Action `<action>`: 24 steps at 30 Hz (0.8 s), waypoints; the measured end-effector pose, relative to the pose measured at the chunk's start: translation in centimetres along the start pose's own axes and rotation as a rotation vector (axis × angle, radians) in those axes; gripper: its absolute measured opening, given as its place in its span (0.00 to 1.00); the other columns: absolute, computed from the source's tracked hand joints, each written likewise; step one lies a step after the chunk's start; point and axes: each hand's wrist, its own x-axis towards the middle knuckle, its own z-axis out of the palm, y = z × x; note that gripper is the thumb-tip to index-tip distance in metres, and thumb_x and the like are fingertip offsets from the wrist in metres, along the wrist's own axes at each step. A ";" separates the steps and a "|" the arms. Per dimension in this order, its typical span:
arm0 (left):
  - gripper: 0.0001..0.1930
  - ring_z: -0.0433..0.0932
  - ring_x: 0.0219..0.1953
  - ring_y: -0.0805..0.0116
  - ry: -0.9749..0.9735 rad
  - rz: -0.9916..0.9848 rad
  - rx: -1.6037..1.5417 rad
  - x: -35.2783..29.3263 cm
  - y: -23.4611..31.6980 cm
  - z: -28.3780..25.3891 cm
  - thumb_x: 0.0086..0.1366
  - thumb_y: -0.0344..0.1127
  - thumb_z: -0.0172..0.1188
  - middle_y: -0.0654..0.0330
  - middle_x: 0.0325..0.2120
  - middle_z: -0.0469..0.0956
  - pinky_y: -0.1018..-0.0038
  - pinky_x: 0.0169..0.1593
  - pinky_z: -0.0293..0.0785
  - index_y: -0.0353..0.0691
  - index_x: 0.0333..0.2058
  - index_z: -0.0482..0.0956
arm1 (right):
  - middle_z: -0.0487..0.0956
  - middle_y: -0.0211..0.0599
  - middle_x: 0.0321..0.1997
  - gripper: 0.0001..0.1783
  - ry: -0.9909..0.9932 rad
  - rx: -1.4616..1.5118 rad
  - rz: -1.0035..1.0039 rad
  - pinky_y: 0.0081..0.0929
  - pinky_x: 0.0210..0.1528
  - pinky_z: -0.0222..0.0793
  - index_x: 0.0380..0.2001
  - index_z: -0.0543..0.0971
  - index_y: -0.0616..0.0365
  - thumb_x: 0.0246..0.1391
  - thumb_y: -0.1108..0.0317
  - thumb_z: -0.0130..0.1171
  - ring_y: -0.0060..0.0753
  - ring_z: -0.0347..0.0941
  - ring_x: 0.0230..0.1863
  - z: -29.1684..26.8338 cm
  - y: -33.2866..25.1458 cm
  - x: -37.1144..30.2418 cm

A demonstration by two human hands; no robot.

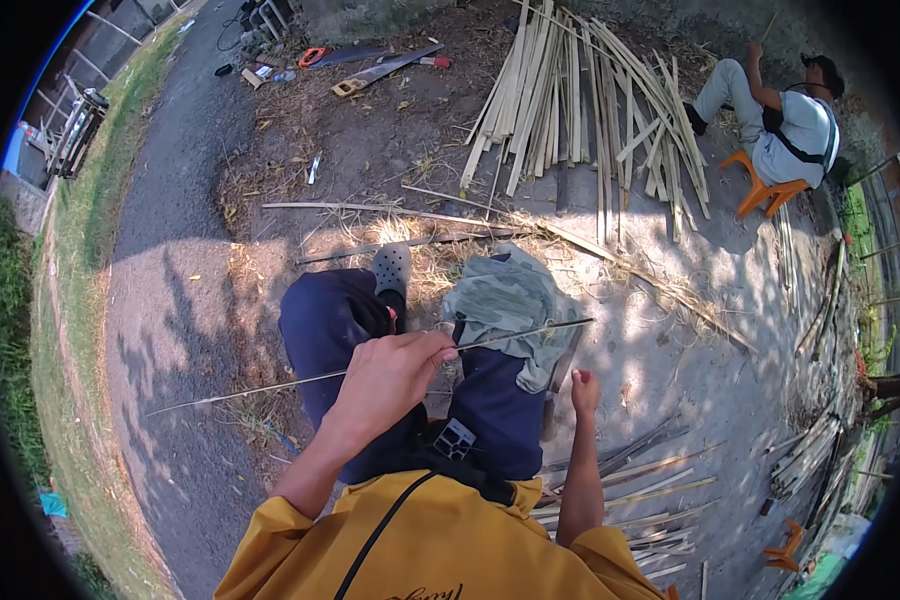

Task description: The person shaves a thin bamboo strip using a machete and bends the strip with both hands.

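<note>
My left hand (pixel 395 375) is closed around a long thin bamboo strip (pixel 250 388), which lies slantwise above my lap. Its thin tip reaches out to the left, and its darker end (pixel 570 323) passes over a grey-green cloth (pixel 515 305) draped on my right knee. My right hand (pixel 585 393) is beside my right thigh, below the strip's dark end and apart from it. The fingers there look curled in, and whatever they may hold is hidden. A small dark device with round lenses (pixel 454 438) rests at my waist.
A heap of split bamboo strips (pixel 560 100) lies ahead; more strips (pixel 660 495) lie right of me. Two handsaws (pixel 385 72) are on the ground at far left. A long strip (pixel 650 275) crosses the ground. A person (pixel 790 125) sits on an orange stool (pixel 765 188).
</note>
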 end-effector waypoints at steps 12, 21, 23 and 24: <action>0.08 0.86 0.35 0.48 -0.112 0.135 0.105 1.6 2.7 0.5 0.75 0.39 0.60 0.56 0.32 0.86 0.55 0.34 0.79 0.42 0.41 0.82 | 0.84 0.44 0.52 0.18 -0.057 -0.108 -0.947 0.40 0.60 0.72 0.54 0.83 0.59 0.60 0.74 0.66 0.47 0.79 0.55 -24.2 -38.2 -13.1; 0.39 0.69 0.70 0.44 0.129 0.146 0.044 0.1 0.7 -5.9 0.56 0.52 0.78 0.51 0.68 0.71 0.51 0.72 0.66 0.45 0.64 0.78 | 0.84 0.42 0.35 0.07 0.135 -0.030 -0.949 0.31 0.41 0.76 0.40 0.84 0.65 0.62 0.83 0.59 0.39 0.82 0.36 -24.6 -34.9 -10.9; 0.45 0.70 0.71 0.47 0.325 0.023 0.200 -1.7 -2.4 -9.7 0.50 0.53 0.81 0.52 0.68 0.72 0.53 0.71 0.68 0.44 0.66 0.77 | 0.84 0.42 0.35 0.08 0.182 -0.031 -0.906 0.31 0.41 0.76 0.39 0.84 0.66 0.60 0.84 0.58 0.39 0.82 0.36 -26.0 -33.6 -10.1; 0.45 0.69 0.72 0.48 0.396 -0.058 0.256 -2.9 -4.4 -11.7 0.51 0.56 0.79 0.53 0.69 0.72 0.52 0.72 0.67 0.44 0.66 0.77 | 0.84 0.43 0.35 0.08 0.210 -0.046 -0.903 0.31 0.42 0.76 0.39 0.84 0.66 0.61 0.84 0.58 0.40 0.82 0.37 -26.7 -33.4 -9.8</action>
